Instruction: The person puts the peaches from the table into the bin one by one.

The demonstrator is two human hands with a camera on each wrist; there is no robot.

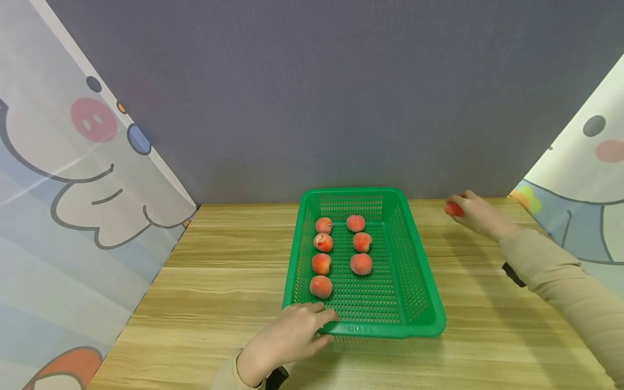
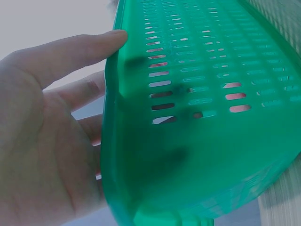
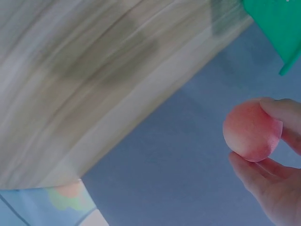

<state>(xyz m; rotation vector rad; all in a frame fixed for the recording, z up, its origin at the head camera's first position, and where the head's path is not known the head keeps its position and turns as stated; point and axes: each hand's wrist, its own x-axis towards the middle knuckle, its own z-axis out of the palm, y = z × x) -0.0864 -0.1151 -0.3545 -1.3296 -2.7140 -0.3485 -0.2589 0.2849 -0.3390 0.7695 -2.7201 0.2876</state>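
Note:
A green plastic basket (image 1: pixel 409 260) with slotted walls stands on the wooden table. Inside it lie two columns of peaches: several on the left, such as the front one (image 1: pixel 320 287), and three on the right, with the nearest (image 1: pixel 361 264) about mid-basket. At the front left corner my left hand (image 1: pixel 292 333) holds the rim, fingers over the inner side and thumb (image 2: pixel 80 49) against the outside. Off to the right of the basket, my right hand (image 1: pixel 473 214) pinches another peach (image 3: pixel 252 130) between thumb and fingers, above the table's far right part.
The wooden tabletop (image 1: pixel 219 292) extends on both sides of the basket. A grey-blue panel (image 1: pixel 312 108) rises behind the table. Cartoon-printed sheets hang at the left (image 1: pixel 44 227) and right (image 1: pixel 585 216).

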